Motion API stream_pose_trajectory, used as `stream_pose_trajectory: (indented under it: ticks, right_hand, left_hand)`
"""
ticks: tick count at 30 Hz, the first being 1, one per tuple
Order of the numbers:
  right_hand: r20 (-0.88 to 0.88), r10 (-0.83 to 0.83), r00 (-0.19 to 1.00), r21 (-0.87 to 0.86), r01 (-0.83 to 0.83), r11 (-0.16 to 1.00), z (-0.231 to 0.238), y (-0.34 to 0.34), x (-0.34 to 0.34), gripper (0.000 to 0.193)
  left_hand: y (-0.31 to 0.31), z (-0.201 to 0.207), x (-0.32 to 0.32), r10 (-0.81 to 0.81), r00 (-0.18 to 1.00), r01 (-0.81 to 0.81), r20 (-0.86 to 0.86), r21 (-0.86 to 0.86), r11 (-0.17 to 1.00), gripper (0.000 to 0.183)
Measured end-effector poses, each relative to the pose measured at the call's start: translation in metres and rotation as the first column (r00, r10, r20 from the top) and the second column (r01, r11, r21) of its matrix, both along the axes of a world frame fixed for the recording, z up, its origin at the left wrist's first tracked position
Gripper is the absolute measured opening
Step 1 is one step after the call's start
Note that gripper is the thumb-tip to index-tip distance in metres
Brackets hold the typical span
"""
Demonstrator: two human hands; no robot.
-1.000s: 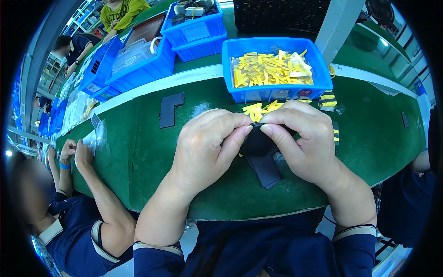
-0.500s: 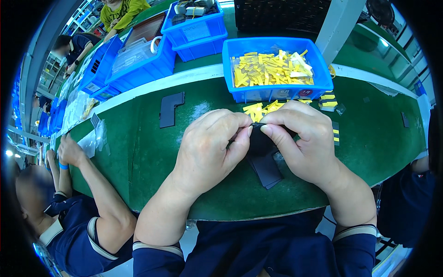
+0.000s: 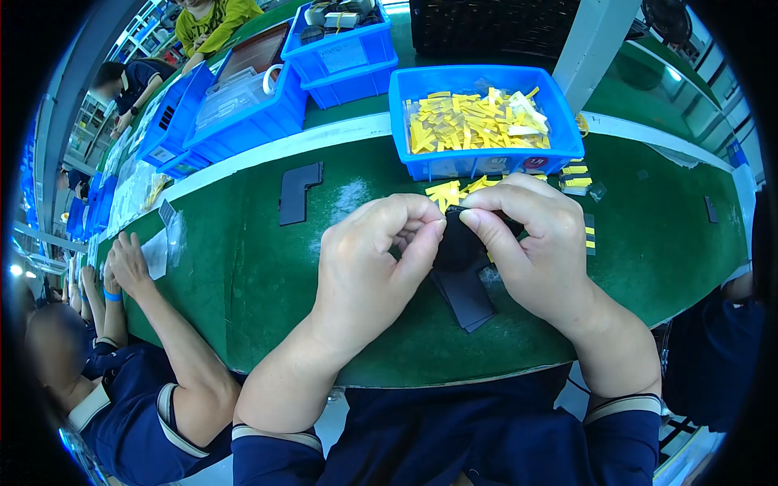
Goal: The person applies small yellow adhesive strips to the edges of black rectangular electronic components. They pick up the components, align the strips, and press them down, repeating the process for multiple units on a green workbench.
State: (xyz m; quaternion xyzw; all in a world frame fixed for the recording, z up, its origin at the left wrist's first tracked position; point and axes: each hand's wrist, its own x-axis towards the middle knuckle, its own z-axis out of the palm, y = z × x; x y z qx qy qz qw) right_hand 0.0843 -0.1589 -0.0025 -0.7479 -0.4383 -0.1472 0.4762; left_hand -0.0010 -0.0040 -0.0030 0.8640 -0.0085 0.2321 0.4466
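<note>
My left hand and my right hand meet over the green belt, both pinching a small black part between thumb and fingers. Most of that part is hidden by my fingers. Under my hands lies a stack of flat black sheets. Loose yellow strips lie just beyond my fingertips. Behind them stands a blue bin filled with many yellow strips.
A black L-shaped sheet lies on the green belt to the left. More blue bins stand behind. A co-worker's arm rests on the belt at my left, beside clear bags. Yellow strips lie right of the bin.
My hands stay together on the black part, with only small finger shifts. The co-worker's hands at the left have moved along the belt edge.
</note>
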Motion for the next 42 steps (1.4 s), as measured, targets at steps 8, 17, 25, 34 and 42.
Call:
stream_pose_trajectory:
  ticks: [8, 17, 25, 34, 42]
  right_hand:
    - [0.006, 0.011, 1.0, 0.006, -0.011, 1.0, -0.002, 0.0, 0.0, 0.006]
    - [0.02, 0.015, 1.0, 0.003, -0.015, 1.0, -0.001, 0.0, 0.0, 0.006]
    - [0.019, 0.026, 0.999, 0.002, -0.027, 1.0, -0.001, 0.0, 0.0, 0.006]
    - [0.034, 0.059, 0.998, -0.01, -0.059, 0.998, 0.0, -0.001, 0.0, 0.006]
    - [-0.041, 0.147, 0.988, 0.028, -0.146, 0.989, 0.003, -0.003, 0.002, 0.007]
  left_hand:
    - [0.001, 0.004, -0.001, -0.159, 0.967, 0.058, -0.199, -0.436, 0.898, 0.005]
    - [0.001, 0.005, -0.001, -0.147, 0.956, 0.018, -0.253, -0.453, 0.892, 0.005]
    - [0.004, 0.004, 0.001, -0.091, 0.982, 0.047, -0.163, -0.252, 0.967, 0.006]
    - [0.006, 0.001, 0.004, -0.121, 0.983, 0.057, -0.14, -0.397, 0.916, 0.007]
    - [0.012, -0.002, 0.005, -0.181, 0.982, 0.154, -0.047, -0.34, 0.928, 0.006]
